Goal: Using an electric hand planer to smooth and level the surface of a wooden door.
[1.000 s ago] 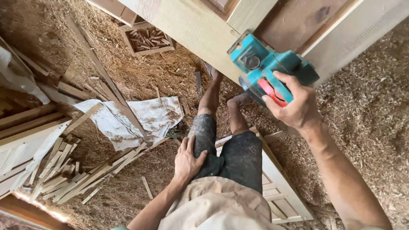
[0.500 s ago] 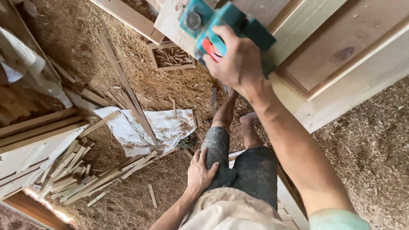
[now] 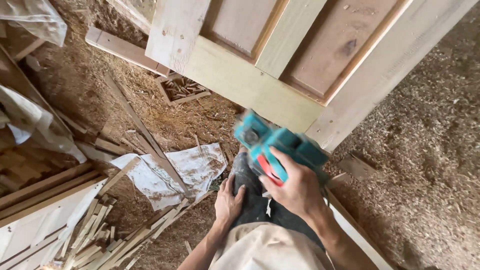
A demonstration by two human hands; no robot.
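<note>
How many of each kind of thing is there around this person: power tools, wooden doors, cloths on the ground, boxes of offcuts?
Power tools: 1, the teal planer gripped by the right hand
Wooden panelled doors: 1, the door
White cloths on the sawdust: 1, the cloth
Small boxes of wood offcuts: 1, the box
Total: 4
The left hand rests on the thigh.

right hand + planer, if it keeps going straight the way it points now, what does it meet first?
Likely the pale bottom rail of the wooden door panel: the right hand aims the teal electric planer up-left at its edge. Depth is unclear, and the tool is blurred.
</note>
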